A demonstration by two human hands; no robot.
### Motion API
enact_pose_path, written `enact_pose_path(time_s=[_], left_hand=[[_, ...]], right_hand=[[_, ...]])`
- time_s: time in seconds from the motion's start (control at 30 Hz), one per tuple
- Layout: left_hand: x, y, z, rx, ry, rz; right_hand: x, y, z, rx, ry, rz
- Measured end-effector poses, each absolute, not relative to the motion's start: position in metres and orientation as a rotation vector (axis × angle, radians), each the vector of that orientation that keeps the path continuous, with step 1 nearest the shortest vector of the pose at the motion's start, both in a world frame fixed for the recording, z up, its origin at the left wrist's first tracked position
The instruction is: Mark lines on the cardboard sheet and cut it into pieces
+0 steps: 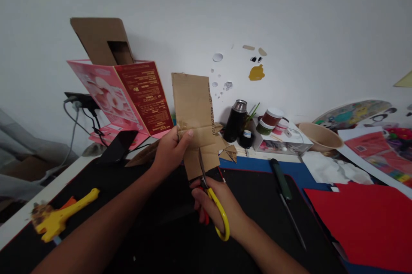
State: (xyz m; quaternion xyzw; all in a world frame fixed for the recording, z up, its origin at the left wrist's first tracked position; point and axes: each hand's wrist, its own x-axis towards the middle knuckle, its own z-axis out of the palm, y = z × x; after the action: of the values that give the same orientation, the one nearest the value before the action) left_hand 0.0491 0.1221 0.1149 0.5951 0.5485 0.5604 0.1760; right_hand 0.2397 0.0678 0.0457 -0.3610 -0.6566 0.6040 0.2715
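Observation:
My left hand [174,145] grips a brown cardboard strip [193,102] by its left edge, thumb on the front face. The strip stands upright, with creases across its middle and printed characters down the right edge. Fingers of my right hand [222,205] are wrapped in the handles of scissors [221,218] with yellow and red grips. Their blades point up and lie at the lower part of the cardboard, where a slit runs up from the bottom edge. Small cardboard scraps [229,154] lie just behind the strip.
A dark mat [154,231] covers the desk. On it lie a yellow glue gun-like object [64,218] at left and a green-handled knife-like tool [283,184] at right. Behind stand a pink box [103,94], a black flask [236,119] and paint jars [272,117]. Red paper [363,218] lies right.

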Motion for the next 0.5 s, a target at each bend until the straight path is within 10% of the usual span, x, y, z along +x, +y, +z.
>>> enact_pose_path(time_s=[0.5], left_hand=[[0.0530,0.1213,0.1139,1.510,1.463,1.577]], right_hand=[[0.2403,0.0648,0.0530,-1.012,-1.833,1.541]])
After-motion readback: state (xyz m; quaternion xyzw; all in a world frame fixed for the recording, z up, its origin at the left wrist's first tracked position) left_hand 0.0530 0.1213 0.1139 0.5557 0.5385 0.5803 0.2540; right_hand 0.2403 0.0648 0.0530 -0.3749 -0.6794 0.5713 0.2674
